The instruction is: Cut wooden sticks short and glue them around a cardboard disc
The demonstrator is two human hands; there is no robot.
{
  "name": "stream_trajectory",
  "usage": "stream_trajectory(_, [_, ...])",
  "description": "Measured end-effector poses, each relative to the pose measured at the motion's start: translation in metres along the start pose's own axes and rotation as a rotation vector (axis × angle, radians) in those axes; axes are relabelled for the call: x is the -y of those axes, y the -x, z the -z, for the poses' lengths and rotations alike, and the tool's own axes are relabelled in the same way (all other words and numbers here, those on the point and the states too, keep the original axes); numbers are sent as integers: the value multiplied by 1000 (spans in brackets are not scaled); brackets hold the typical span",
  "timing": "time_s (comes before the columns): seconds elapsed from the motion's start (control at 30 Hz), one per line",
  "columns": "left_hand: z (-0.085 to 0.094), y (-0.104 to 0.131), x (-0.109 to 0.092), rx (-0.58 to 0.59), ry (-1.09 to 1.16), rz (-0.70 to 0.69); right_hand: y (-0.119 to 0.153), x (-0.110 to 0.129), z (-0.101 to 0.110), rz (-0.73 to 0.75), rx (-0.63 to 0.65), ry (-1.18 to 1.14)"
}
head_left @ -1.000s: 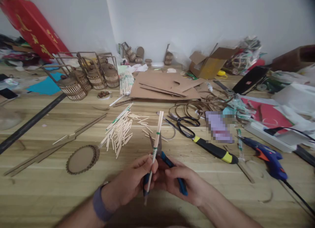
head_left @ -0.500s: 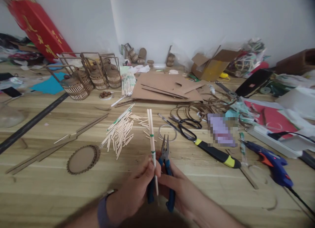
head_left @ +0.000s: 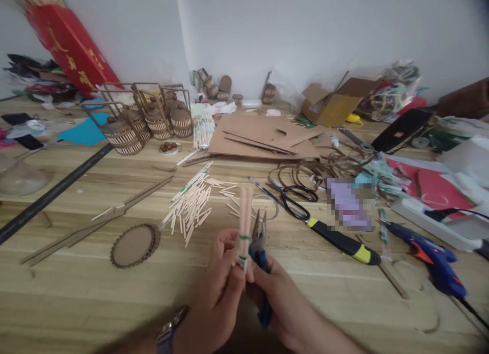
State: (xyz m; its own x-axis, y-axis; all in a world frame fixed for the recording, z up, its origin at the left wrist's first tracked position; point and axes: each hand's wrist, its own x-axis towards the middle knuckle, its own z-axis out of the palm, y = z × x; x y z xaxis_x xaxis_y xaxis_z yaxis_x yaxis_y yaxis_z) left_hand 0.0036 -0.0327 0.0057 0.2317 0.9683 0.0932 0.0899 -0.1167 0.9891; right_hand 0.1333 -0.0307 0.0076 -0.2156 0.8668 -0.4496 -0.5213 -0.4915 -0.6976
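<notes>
Between the thumb and fingers of my left hand (head_left: 219,298) are light wooden chopsticks (head_left: 245,216) with green bands, upright and slightly blurred. My right hand (head_left: 284,305) is closed around blue-handled pliers (head_left: 260,237), whose jaws point up and away just right of the chopsticks. The two hands are touching or very near each other. Beyond them lies a loose pile of short cut sticks (head_left: 193,206). A round cardboard disc with a scalloped rim (head_left: 132,247) rests to the left.
Small lidded baskets with handles (head_left: 124,135) stand at the back left. Scissors (head_left: 296,206), a black-and-yellow handled tool (head_left: 340,242) and a blue glue gun (head_left: 431,257) lie on the right. A cardboard sheet (head_left: 248,132) lies at the back, near coiled brown strips (head_left: 298,173).
The chopsticks have moved lower and slightly right, and look shorter. My left hand has turned, its fingers now showing behind them. The whole view has shifted a little.
</notes>
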Motion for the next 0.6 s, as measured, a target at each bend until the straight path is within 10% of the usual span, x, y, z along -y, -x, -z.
stream_trajectory(0.27, [7, -20, 1, 254, 612, 413, 1, 19, 9, -146, 190, 289])
stream_trajectory(0.6, [11, -23, 2, 239, 460, 254, -11, 12, 21, -191, 335, 83])
